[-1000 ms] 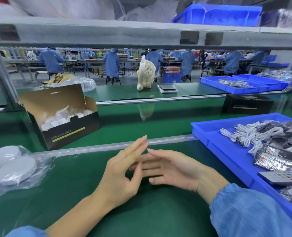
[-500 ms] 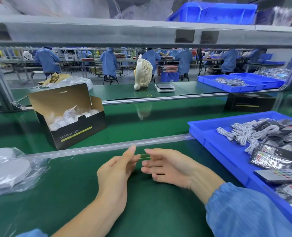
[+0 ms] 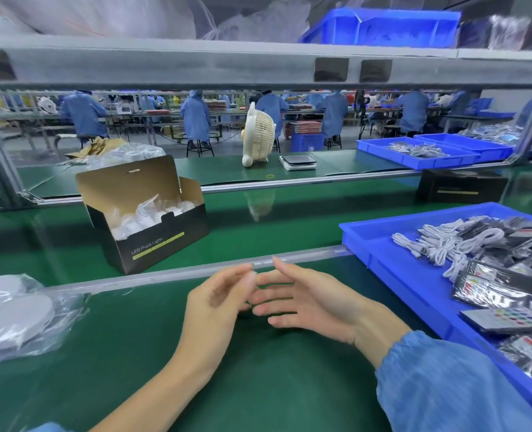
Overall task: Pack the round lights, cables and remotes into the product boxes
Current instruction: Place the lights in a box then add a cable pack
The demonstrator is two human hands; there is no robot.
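I saw my left hand [image 3: 218, 302] and my right hand [image 3: 302, 297] meet over the green mat [image 3: 258, 385], fingertips touching, all fingers relaxed and loosely spread, and I could not tell if anything thin lay between them. The open LED Puck Light box [image 3: 152, 241] stood beyond the clear rail [image 3: 196, 271] at the left, with bagged white round lights [image 3: 152, 213] inside, and more bagged round lights [image 3: 12, 310] lay at the left edge of the mat. At my right the blue tray [image 3: 383, 244] held the coiled white cables [image 3: 445, 241] and the bagged remotes [image 3: 501, 288].
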